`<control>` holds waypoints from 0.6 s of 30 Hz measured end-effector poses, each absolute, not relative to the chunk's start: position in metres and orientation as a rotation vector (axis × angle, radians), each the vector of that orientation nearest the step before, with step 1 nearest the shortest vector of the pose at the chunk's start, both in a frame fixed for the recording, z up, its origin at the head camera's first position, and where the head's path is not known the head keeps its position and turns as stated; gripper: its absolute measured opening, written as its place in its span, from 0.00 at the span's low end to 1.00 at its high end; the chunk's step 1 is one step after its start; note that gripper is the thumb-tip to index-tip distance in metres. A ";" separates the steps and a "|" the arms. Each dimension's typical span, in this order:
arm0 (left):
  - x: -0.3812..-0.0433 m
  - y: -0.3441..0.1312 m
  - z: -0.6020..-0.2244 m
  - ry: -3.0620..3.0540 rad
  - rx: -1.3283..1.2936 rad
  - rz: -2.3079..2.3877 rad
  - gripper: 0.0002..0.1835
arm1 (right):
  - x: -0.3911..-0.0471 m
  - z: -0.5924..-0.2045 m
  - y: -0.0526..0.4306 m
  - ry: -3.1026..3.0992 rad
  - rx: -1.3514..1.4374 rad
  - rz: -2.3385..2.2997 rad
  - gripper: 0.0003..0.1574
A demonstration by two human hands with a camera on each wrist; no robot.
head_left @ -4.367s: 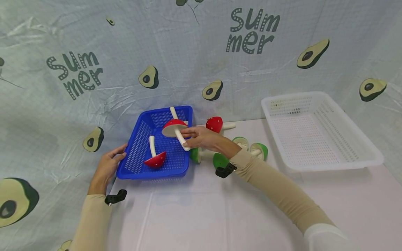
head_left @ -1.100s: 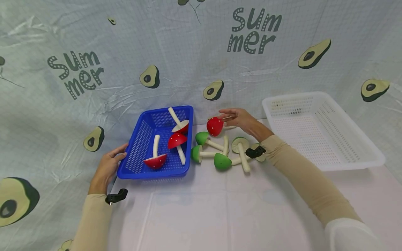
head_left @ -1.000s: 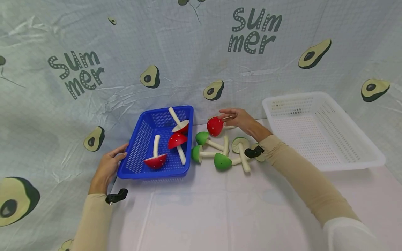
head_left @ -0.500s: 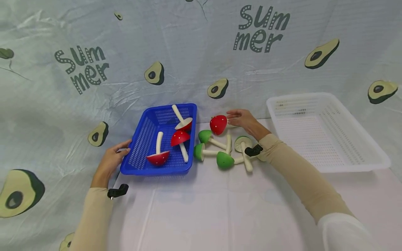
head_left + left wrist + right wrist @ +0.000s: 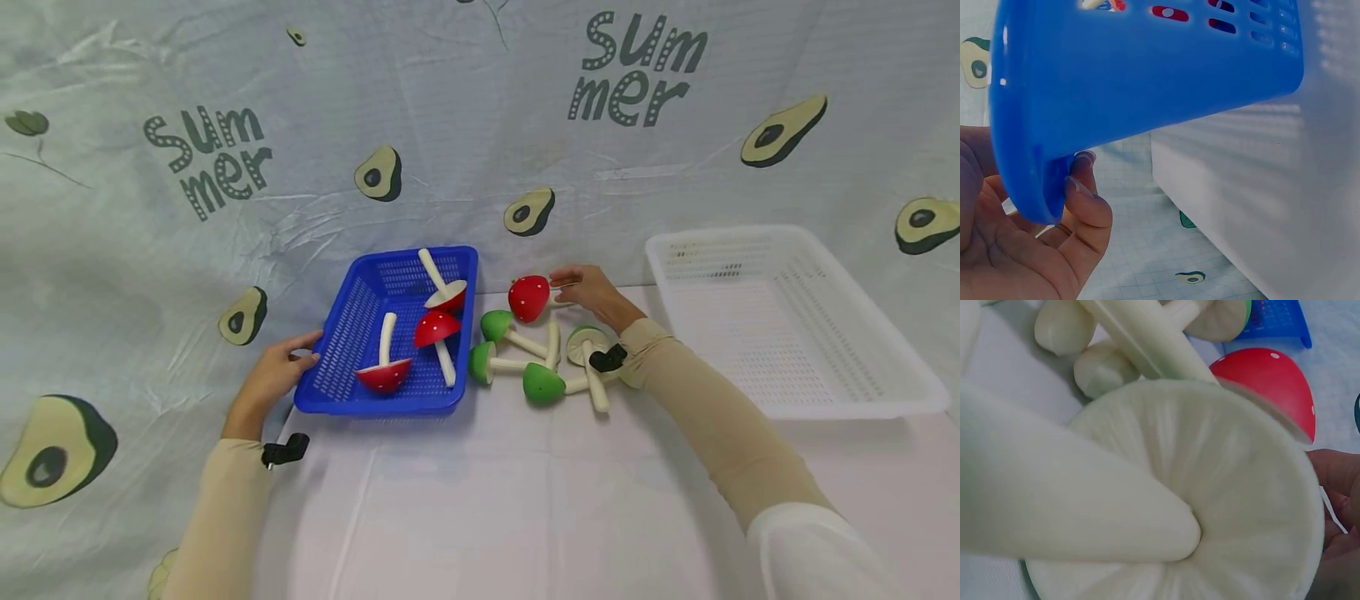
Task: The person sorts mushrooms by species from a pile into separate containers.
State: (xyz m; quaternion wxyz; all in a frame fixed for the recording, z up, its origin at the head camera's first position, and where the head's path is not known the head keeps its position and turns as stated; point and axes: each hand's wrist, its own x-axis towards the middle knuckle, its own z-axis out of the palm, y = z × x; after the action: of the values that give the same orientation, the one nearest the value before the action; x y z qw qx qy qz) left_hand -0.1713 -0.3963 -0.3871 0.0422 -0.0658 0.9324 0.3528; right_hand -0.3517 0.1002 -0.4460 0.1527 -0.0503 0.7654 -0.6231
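My left hand holds the rim of a blue plastic basket at its left side; in the left wrist view its fingertips curl up under the rim. Three red-capped toy mushrooms lie in the basket, one with its cap down. Behind the pile on the table, my right hand is beside another red-capped mushroom, fingers loosely bent at its cap's right edge. Its stem shows partly below the hand. In the right wrist view, a pale mushroom underside hides much of that stem and hand.
Several green-capped mushrooms lie between basket and right forearm, one green cap in front. A white plastic basket stands at the right. A cloth with avocados hangs behind the white-covered table.
Earlier, my right hand held a red-capped mushroom over the blue basket; that mushroom now lies inside. The hand moved right to the remaining red-capped one. Lately the view shifted slightly; my left hand stays at the rim.
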 end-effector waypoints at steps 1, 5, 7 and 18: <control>-0.172 -0.396 -0.387 2.852 -0.201 1.081 0.28 | -0.352 -0.446 0.101 2.216 -0.150 -1.763 0.30; -0.171 -0.396 -0.387 2.840 -0.198 1.102 0.28 | -0.355 -0.447 0.103 2.306 -0.208 -1.634 0.30; -0.171 -0.396 -0.387 2.835 -0.195 1.107 0.28 | -0.357 -0.448 0.104 2.347 -0.242 -1.563 0.30; -0.166 -0.398 -0.386 2.807 -0.208 1.157 0.28 | -0.358 -0.451 0.105 2.488 -0.310 -1.248 0.25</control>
State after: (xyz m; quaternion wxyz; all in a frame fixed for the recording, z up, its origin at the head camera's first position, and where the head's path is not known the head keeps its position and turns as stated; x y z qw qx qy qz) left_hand -0.1658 -0.3981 -0.3856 0.0492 -0.0683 0.9212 0.3798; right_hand -0.3583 0.1049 -0.4512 0.1697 -0.1090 0.8754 -0.4393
